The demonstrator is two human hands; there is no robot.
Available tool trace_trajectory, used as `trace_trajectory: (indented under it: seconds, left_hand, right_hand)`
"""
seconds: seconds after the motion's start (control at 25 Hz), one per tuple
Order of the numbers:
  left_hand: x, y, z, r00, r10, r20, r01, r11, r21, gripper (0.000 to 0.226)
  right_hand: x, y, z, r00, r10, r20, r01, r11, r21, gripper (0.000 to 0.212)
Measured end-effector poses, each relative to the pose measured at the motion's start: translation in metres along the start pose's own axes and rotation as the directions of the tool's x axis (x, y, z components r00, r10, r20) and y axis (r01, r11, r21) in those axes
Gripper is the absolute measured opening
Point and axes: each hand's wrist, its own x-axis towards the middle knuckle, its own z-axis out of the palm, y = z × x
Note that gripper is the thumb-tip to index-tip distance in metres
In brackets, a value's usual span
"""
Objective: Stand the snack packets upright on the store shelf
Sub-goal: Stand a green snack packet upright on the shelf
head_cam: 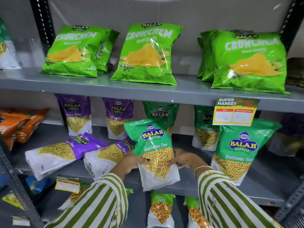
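A green Ratlami Sev packet [153, 145] is held nearly upright over the front of the middle shelf [189, 188], tilted slightly left. My left hand [131, 161] grips its left side and my right hand [184, 159] grips its right side. Two purple Aloo Sev packets lie flat on the same shelf: the left flat packet [62, 152] and the second flat packet [105, 155], which sits partly behind my left hand. Behind them two purple packets [77, 116] stand upright. Green Ratlami Sev packets [236, 150] stand upright to the right and at the back.
The upper shelf [115, 87] carries light green Crunchem packets [146, 55] standing upright. A yellow price tag [234, 111] hangs from its edge. Orange packets [21, 124] lie at far left. The lower shelf holds Chana Garam packets [162, 209]. Black slotted uprights [41, 22] frame the rack.
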Motion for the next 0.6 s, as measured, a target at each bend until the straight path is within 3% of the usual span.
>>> trace_trajectory:
  seconds: [0.2,0.32,0.6]
  left_hand:
    - [0.002,0.039,-0.01,0.954,0.297,-0.035,-0.26,0.881,0.396,0.071]
    - [0.004,0.048,-0.01,0.936,0.349,-0.037,-0.304,0.858,0.415,0.071]
    - [0.039,0.054,0.025,0.905,0.423,-0.049,-0.361,0.823,0.439,0.063]
  right_hand:
    - [-0.022,-0.018,0.011,0.939,-0.234,-0.254,0.256,0.965,0.058,0.06]
    - [-0.025,-0.023,0.012,0.884,-0.298,-0.36,0.325,0.946,0.015,0.064]
    - [-0.006,-0.007,-0.011,0.781,-0.307,-0.543,0.321,0.944,-0.072,0.07]
